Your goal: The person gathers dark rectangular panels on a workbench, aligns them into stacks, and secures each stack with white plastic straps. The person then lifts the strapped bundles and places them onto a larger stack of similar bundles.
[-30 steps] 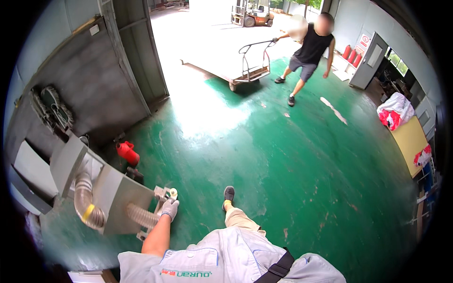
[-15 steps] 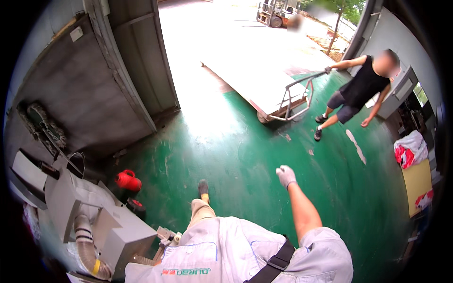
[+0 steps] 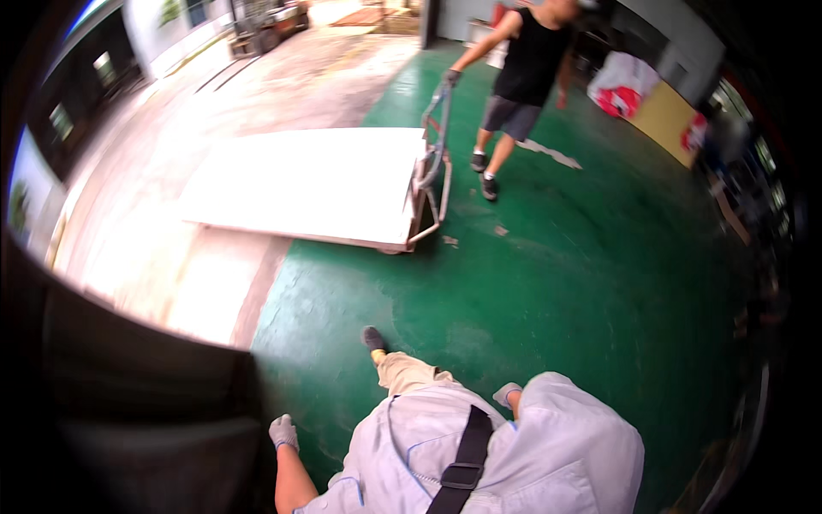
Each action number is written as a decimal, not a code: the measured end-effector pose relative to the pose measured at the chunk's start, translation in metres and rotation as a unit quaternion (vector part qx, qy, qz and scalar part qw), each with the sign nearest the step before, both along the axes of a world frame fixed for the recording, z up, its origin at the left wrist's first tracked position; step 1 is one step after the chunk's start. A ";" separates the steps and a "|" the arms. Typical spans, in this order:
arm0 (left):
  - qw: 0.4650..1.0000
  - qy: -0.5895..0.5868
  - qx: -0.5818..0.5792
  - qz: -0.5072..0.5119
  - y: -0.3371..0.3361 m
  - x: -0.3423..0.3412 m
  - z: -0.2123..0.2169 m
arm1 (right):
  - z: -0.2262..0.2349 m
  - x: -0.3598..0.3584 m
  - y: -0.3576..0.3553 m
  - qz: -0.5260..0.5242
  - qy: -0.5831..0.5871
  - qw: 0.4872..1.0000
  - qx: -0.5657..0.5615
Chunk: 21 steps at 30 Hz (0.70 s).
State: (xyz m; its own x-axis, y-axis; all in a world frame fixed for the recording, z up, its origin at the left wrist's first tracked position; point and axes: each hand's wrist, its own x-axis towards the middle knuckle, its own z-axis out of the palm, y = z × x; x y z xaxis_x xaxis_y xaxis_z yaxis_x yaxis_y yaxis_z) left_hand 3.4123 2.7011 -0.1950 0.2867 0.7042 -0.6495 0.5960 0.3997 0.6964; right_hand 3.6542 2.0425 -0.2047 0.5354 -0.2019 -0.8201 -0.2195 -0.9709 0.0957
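Left hand (image 3: 283, 431), gloved, is hanging at 7 o'clock, fingers curled together, holding nothing. Right hand (image 3: 507, 394), gloved, is showing at 5 o'clock; finger state cannot be determined. Nearest object: flat platform cart (image 3: 317, 184), sitting at 11 o'clock, well apart.

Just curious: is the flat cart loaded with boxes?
No, the flat cart is bare; another person's hand grips its handle.

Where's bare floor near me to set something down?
Bare green floor lies ahead of your shoe, between the flat cart and the dim right edge. Crowded: the dark wall beside your left hand; the right hand sits close against your body.
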 end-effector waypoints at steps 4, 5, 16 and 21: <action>0.988 -0.145 -0.042 0.031 0.147 0.167 0.023 | -0.035 0.059 0.074 -0.055 0.047 0.996 -0.042; 0.987 -0.157 -0.034 0.012 0.167 0.185 0.000 | -0.047 0.078 0.106 -0.047 0.051 0.997 -0.038; 0.905 0.303 -0.016 -0.297 0.398 0.153 -0.212 | 0.070 0.477 0.775 0.109 -0.252 0.882 0.384; 0.926 0.337 -0.060 -0.160 0.513 0.175 -0.225 | 0.013 0.581 0.915 0.038 -0.370 0.776 0.509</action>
